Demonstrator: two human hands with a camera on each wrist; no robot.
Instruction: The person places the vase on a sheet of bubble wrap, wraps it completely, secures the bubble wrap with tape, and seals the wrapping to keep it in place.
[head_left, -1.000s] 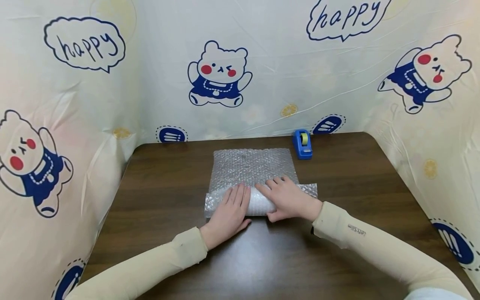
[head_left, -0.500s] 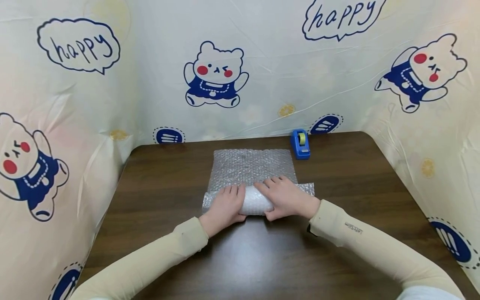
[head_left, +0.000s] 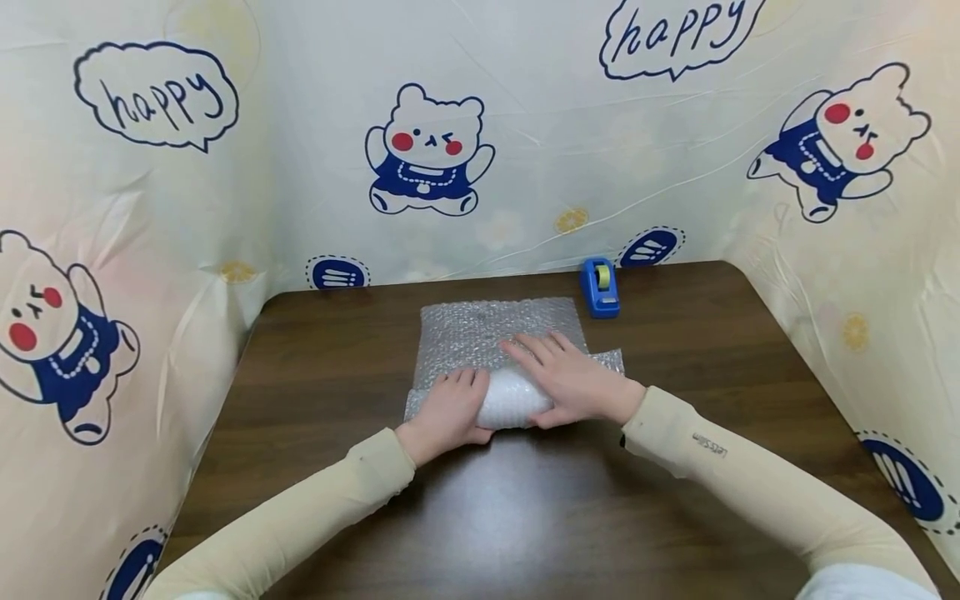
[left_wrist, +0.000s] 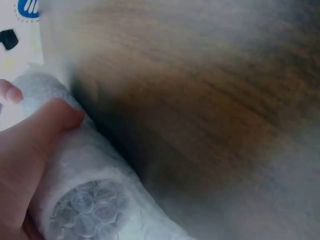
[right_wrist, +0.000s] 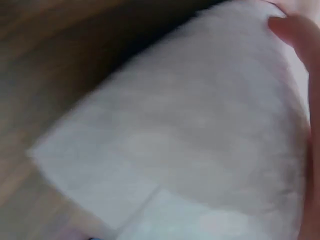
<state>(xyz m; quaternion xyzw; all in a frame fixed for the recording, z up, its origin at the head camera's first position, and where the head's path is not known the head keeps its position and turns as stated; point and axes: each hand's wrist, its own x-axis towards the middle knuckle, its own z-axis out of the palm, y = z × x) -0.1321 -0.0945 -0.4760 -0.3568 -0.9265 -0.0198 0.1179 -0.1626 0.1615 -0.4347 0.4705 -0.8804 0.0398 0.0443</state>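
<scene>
A sheet of bubble wrap (head_left: 487, 329) lies on the brown table, its near part wound into a thick whitish roll (head_left: 513, 402). My left hand (head_left: 448, 412) grips the left part of the roll, fingers over the top and thumb (left_wrist: 57, 115) along the near side. The left wrist view looks into the roll's end (left_wrist: 92, 207), where clear bubbles fill the core. On the right part, my right hand (head_left: 568, 382) holds the roll with fingers reaching over its far side and thumb (right_wrist: 295, 35) against the near side. Whatever is inside the middle is hidden.
A blue tape dispenser (head_left: 600, 289) with yellowish tape stands at the back, right of the sheet. The wooden table (head_left: 322, 367) ends at a cartoon-printed curtain (head_left: 525, 125) behind and on both sides.
My left fingers, earlier laid flat on the roll, now curl over it. My right hand has shifted slightly forward with the roll, and the right end of the wrap has swung away from me.
</scene>
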